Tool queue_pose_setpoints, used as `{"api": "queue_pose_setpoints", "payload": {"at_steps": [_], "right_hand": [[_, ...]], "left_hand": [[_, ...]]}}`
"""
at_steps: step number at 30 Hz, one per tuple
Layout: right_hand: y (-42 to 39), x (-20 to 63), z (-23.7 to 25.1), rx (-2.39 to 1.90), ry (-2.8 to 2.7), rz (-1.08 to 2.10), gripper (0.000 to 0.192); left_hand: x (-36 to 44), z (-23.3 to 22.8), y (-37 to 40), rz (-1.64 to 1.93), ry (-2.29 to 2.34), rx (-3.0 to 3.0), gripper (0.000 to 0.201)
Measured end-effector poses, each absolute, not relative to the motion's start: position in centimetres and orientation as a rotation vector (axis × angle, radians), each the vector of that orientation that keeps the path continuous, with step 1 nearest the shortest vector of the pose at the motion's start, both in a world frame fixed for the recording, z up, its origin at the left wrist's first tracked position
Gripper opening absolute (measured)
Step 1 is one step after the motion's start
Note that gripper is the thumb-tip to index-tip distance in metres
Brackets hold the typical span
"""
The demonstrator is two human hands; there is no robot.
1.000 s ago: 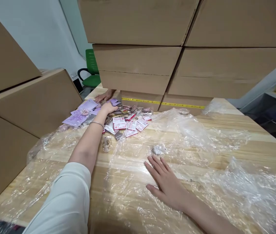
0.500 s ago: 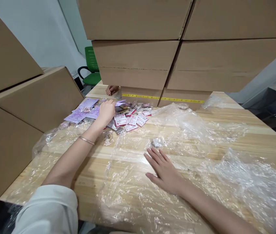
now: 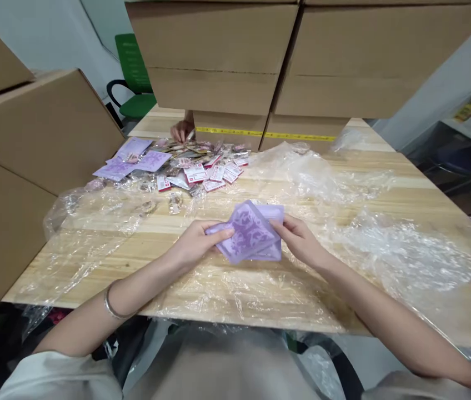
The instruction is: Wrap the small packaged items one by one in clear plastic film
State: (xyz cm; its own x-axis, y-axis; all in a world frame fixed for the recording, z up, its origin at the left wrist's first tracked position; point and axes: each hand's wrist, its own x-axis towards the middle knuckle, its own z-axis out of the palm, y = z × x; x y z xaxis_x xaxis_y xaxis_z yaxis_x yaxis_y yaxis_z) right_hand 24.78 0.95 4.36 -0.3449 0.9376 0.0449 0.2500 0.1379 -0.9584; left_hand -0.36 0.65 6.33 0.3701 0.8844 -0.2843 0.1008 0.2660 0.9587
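Above the near edge of the plastic-covered wooden table (image 3: 385, 194), the left hand (image 3: 191, 247) and right hand (image 3: 300, 241) each pinch a side of flat lilac patterned packets (image 3: 250, 233), seemingly fanning them apart for inspection.

Lilac patterned packets (image 3: 250, 233), fanned and tilted, are held just above the plastic-covered wooden table (image 3: 227, 289).

Stacked cardboard boxes (image 3: 214, 55) behind scattered packets (image 3: 202, 169) and a green chair (image 3: 133, 78).
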Motion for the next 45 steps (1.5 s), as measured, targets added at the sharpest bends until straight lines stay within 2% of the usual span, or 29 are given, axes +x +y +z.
{"api": "queue_pose_setpoints", "payload": {"at_steps": [4, 7, 11, 14, 17, 21, 23, 26, 29, 34, 37, 39, 42, 45], "right_hand": [[1.5, 26.5, 4.5, -1.214, -1.812, 1.366, 0.037], [2.2, 27.1, 3.6, -1.31, -1.983, 1.208, 0.035], [2.3, 26.0, 2.2, -1.17, -2.32, 1.081, 0.035], [2.1, 26.1, 2.1, -1.14, -2.372, 0.862, 0.037], [2.1, 28.0, 2.9, -1.321, -2.294, 0.618, 0.038], [2.5, 31.3, 4.0, -1.695, -2.124, 0.06, 0.039], [3.0, 32.7, 3.9, -1.939, -2.046, -0.05, 0.044], [4.3, 34.2, 3.3, -2.108, -2.133, 0.226, 0.055], [6.1, 34.7, 3.0, -2.094, -2.294, 0.428, 0.059], [8.2, 33.5, 4.4, -1.898, -2.576, 0.702, 0.02], [8.0, 32.4, 5.8, -1.786, -2.619, 0.587, 0.017], [7.5, 32.0, 6.7, -1.733, -2.573, 0.466, 0.009], [6.8, 31.8, 7.8, -1.781, -2.444, 0.219, 0.001], [6.5, 32.0, 8.3, -1.82, -2.388, -0.175, 0.008]], "left_hand": [[-0.1, 4.0, 1.2, 0.482, 1.028, 1.327, 0.027], [0.4, 2.9, 1.9, 0.404, 0.973, 1.442, 0.027], [1.6, 1.8, 1.6, 0.442, 0.904, 1.649, 0.029], [2.0, 0.9, 0.9, 0.509, 0.917, 2.015, 0.04], [1.6, 0.3, 0.5, 0.59, 0.985, 2.329, 0.048], [0.4, 0.6, 0.9, 0.655, 1.031, 2.548, 0.037], [-0.4, 1.4, 2.0, 0.665, 1.153, 2.565, 0.034], [-1.1, 3.4, 4.9, 0.522, 1.262, 2.579, 0.03], [0.0, 4.9, 8.9, 0.271, 1.053, 2.66, 0.034], [5.3, 4.9, 14.7, -0.001, 0.797, 2.681, 0.072], [7.4, 4.4, 16.2, -0.068, 0.774, 2.684, 0.079], [7.5, 4.6, 16.4, -0.045, 0.798, 2.681, 0.073], [6.2, 6.0, 16.5, 0.002, 0.902, 2.693, 0.046], [3.7, 8.2, 16.3, -0.115, 1.035, 2.814, 0.018]]}}
